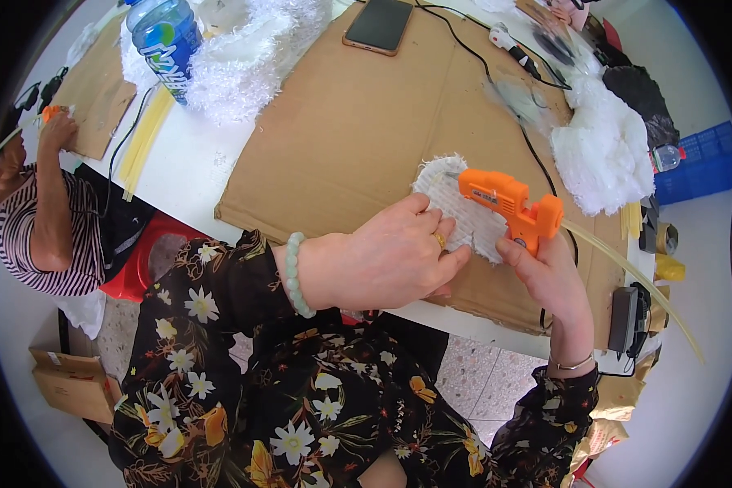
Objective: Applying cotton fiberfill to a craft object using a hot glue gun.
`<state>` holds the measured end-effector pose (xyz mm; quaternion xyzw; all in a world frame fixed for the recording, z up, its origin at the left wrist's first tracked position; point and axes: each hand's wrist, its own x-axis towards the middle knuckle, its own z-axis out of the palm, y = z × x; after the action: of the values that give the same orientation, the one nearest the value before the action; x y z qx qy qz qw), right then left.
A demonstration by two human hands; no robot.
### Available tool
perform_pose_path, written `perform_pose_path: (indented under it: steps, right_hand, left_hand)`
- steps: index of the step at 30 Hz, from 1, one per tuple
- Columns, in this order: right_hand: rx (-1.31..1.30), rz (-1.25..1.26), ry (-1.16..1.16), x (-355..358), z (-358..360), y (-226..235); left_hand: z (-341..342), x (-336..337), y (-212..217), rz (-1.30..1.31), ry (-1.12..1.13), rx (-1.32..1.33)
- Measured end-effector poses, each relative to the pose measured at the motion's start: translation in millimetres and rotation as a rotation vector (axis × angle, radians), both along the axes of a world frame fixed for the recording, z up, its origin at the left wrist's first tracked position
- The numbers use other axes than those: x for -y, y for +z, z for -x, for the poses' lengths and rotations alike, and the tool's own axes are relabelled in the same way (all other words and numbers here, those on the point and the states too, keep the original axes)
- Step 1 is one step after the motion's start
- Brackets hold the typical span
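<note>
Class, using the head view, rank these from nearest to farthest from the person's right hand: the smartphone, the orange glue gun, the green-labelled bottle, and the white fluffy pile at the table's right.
From the right hand:
1. Orange glue gun, held in that hand.
2. White fluffy pile, up and to the right.
3. Smartphone, at the cardboard's far edge.
4. Green-labelled bottle, far upper left.

The cardboard sheet (358,122) has a wide bare area in its middle and left part, so a hand can pass there freely. At the far edge a phone (378,24) lies on it. On the right, a black cable (504,98) crosses the sheet, and a pile of white fluff (602,154) blocks that side. Far left, a plastic bottle (167,41) and more white fluffy material (236,65) stand in the way. A long glue stick (634,276) sticks out to the near right behind the orange glue gun (508,203).
</note>
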<state>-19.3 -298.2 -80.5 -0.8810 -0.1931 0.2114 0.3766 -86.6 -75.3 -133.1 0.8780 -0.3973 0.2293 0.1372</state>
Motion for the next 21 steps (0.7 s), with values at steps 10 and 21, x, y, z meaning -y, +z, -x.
perform_pose_path:
  steps: [10, 21]
  right_hand:
    - [0.021, 0.041, -0.044, 13, 5, 11]
    - [0.03, 0.098, -0.022, 6, 2, 23]
  left_hand:
    - [-3, 2, 2, 0.032, -0.017, -0.014]
    - [-2, 3, 3, 0.034, -0.026, -0.016]
